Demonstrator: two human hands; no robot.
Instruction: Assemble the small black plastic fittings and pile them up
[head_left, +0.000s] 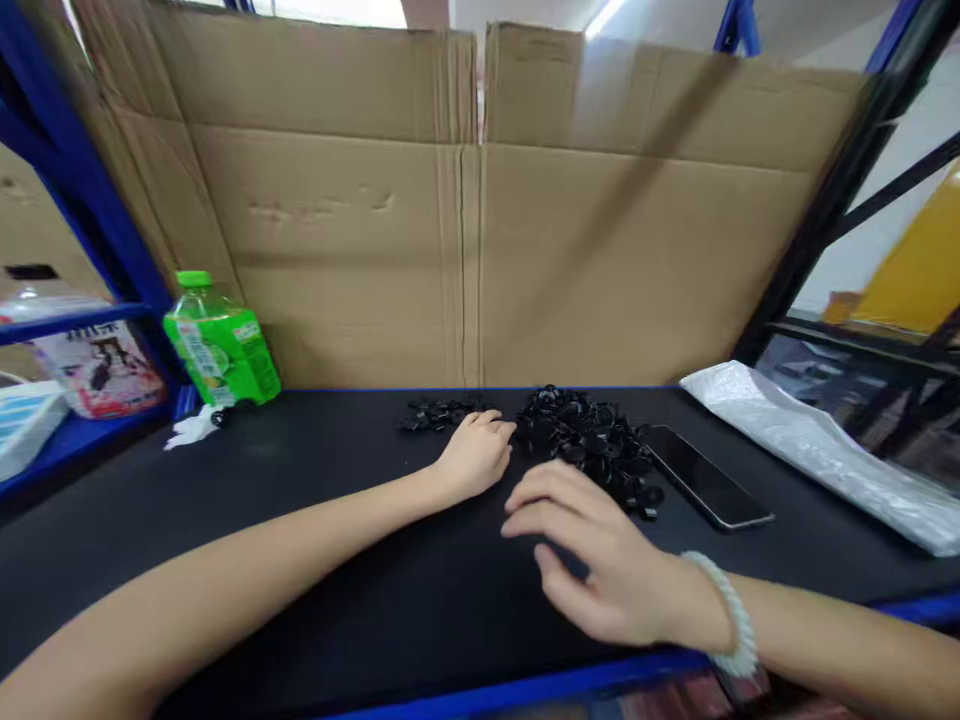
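Observation:
A large heap of small black plastic parts [585, 435] lies on the black tabletop, many of them round; their exact kind is too small to tell. Left of it is a smaller, flatter pile of black pieces [439, 414]. My left hand [476, 455] rests low between the two piles, its fingers curled together at the large heap's left edge; whatever they hold is hidden. Nearer to me, my right hand [592, 555] hovers over the table with thumb and fingers apart. Nothing shows in it, and a pale braided band circles its wrist.
A smartphone [705, 475] lies right of the heap, beside a silvery plastic wrap [817, 450]. At the back left stand a green bottle [221, 345] and a crumpled white tissue [193, 428]. Cardboard sheets [337, 230] wall off the back; blue metal edges the table.

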